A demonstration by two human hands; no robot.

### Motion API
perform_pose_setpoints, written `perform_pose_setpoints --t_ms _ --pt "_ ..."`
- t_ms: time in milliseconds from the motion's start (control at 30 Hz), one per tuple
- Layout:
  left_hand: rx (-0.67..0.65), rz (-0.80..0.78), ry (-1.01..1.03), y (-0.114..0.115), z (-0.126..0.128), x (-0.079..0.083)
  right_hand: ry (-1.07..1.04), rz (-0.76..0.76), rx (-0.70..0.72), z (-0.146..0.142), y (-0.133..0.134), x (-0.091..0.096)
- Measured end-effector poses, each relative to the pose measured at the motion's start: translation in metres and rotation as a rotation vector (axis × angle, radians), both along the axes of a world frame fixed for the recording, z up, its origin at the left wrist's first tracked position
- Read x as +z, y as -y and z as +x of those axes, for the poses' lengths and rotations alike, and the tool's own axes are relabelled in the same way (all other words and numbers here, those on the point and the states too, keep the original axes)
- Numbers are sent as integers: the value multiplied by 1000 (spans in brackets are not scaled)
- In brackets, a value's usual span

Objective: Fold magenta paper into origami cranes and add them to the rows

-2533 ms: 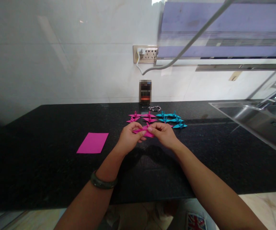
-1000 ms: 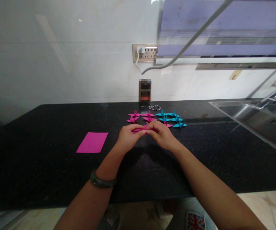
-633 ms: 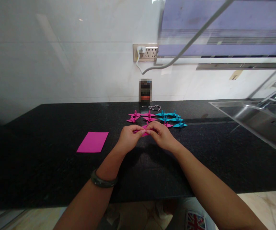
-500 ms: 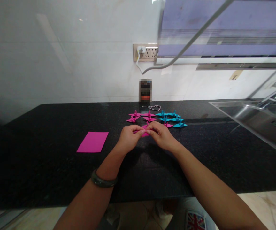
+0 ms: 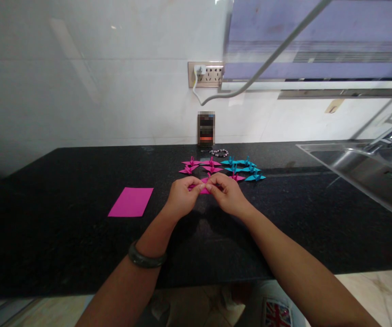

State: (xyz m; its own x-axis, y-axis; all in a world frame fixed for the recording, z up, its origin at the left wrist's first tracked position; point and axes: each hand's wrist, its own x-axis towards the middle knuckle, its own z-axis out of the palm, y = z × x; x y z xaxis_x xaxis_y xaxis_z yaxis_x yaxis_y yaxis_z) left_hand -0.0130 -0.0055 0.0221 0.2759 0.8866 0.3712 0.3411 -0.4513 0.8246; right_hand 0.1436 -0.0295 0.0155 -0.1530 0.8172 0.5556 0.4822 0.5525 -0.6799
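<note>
Between my two hands is a small piece of folded pink paper [image 5: 204, 191], mostly hidden by the fingers. My left hand [image 5: 183, 194] pinches its left side between thumb and fingers. On the other side, my right hand [image 5: 229, 193] is closed on it the same way, and the fingertips of both hands nearly meet. Just beyond them stand several pink paper cranes [image 5: 211, 169], one partly covered by my right hand. Several blue paper cranes [image 5: 252, 169] are grouped to their right. Flat on the counter to the left lies a pink square of paper [image 5: 131, 202].
A black counter [image 5: 80, 245] runs to the tiled wall. Behind the cranes lie a beaded bracelet [image 5: 219, 153] and a blurred upright phone-like object [image 5: 206, 128]. A steel sink [image 5: 379, 177] is set in at right. A grey cable [image 5: 264, 68] hangs by the socket panel [image 5: 213, 75].
Both hands stay at the same spot, pinching the pink paper. Only the fingertips have shifted slightly, and the whole view has moved a touch.
</note>
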Motion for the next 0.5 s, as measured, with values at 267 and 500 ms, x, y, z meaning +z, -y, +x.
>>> perform_pose_setpoints --t_ms 267,500 --pt "-176 -396 539 2 8 0 -550 -287 -57 -4 -9 -10" --pt "-158 -568 686 -2 4 -2 -631 -297 14 -10 -4 -8"
